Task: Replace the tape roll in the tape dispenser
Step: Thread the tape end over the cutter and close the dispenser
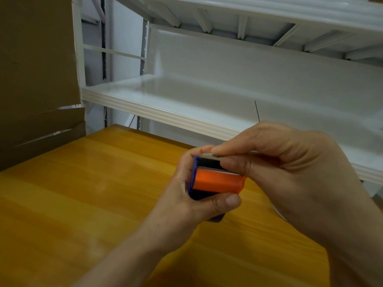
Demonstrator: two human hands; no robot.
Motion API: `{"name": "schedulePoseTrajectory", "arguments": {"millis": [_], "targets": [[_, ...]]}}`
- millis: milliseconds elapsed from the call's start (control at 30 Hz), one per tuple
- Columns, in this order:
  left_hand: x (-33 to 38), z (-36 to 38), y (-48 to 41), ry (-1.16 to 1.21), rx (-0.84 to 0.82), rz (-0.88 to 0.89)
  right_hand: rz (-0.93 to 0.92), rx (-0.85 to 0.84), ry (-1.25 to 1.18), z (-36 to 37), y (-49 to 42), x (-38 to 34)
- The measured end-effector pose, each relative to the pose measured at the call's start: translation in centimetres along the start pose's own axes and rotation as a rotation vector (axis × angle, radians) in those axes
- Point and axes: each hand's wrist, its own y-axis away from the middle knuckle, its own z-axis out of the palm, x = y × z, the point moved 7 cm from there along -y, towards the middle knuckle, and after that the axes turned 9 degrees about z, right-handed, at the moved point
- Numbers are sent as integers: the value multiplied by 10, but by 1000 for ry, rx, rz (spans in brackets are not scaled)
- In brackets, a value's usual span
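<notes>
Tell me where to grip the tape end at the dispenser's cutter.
Pinch the clear tape end from above, as the right hand does, thumb and forefinger on its flat faces. It lies just over the serrated blade, so stay off that edge while the left hand steadies the dispenser.

One head-worn view — looks forward and down, close over the hands (238, 183), table (83, 204) toward seven o'clock.

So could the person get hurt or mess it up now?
Maybe. The right hand pinches the clear tape end right above the toothed cutter blade, so a fingertip could scrape on the teeth. The tape might also stick to the fingers or fold onto itself. The left hand holds the tape dispenser above the wooden table; a loose grip could drop it.
</notes>
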Motion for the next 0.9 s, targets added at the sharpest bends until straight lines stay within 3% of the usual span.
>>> {"name": "schedulePoseTrajectory", "arguments": {"millis": [600, 900], "targets": [[1, -2, -2, 20, 17, -16, -95, 4, 291, 1, 7, -15], [-9, -4, 0, 80, 48, -116, -184, 78, 601, 8, 21, -26]]}}
